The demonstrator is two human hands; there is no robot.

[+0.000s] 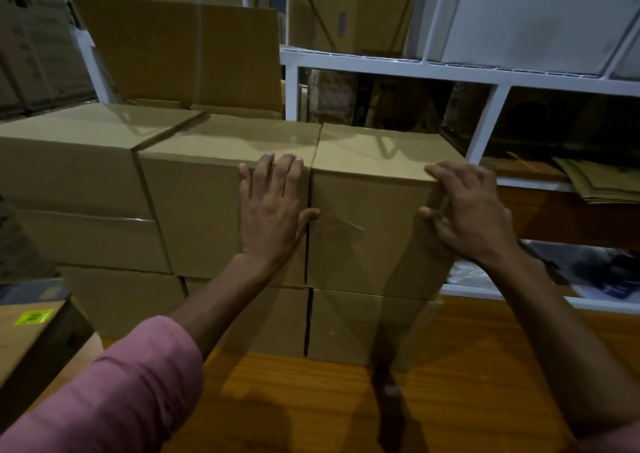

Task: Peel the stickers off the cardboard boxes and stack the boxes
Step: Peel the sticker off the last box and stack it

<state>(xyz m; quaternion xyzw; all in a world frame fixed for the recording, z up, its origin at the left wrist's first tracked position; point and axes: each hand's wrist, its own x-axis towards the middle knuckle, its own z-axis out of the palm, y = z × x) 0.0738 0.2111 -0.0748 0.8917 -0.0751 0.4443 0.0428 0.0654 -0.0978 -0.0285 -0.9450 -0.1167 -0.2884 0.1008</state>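
Note:
Plain cardboard boxes stand stacked in rows on a wooden floor. The top right box (367,231) sits on a lower box (360,328), flush against its left neighbour (194,210). My left hand (273,210) lies flat on the front of the neighbour box, fingertips over its top edge, thumb touching the seam with the right box. My right hand (467,210) holds the right box at its upper right corner, fingers curled over the edge. A box with a yellow-green sticker (33,317) sits at the lower left.
A white shelving frame (485,71) stands behind and to the right, with flattened cardboard (602,182) on a shelf. More stacked boxes (69,182) fill the left. A tall open carton (180,50) rises behind. Wooden floor (311,400) lies in front.

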